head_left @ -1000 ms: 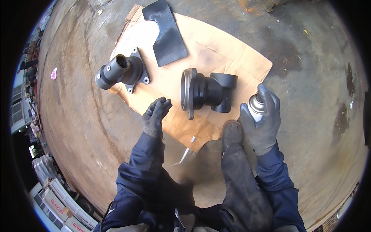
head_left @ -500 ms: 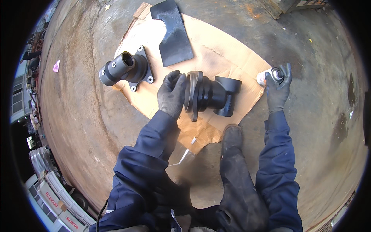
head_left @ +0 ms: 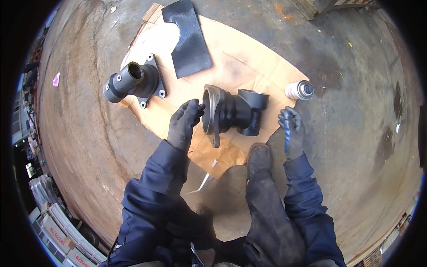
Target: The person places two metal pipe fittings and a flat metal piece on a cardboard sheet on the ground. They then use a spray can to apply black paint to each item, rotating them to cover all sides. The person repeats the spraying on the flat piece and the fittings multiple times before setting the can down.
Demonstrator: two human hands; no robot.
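Observation:
A black flanged pipe fitting [head_left: 235, 111] lies on its side on a cardboard sheet [head_left: 249, 58]. My left hand [head_left: 182, 122], in a dark glove, is beside its round open end with fingers bent together. Whether they touch the rim or hold anything is hidden. My right hand [head_left: 293, 131], gloved too, is right of the fitting, its fingers curled around a slim blue object [head_left: 287, 135] whose kind I cannot make out. A white spray can [head_left: 299, 90] stands beyond that hand at the cardboard's right edge, apart from it.
Another black flanged fitting [head_left: 138, 82] stands at the cardboard's left side. A dark flat sheet with a cut-out [head_left: 191, 49] lies farther back. A thin white strip [head_left: 202, 183] is near my feet. My boot [head_left: 259, 158] is close to the cardboard's near edge.
My right hand has left the spray can and drawn back toward me; a slim blue object now shows in it. My left hand has drawn slightly away from the flange.

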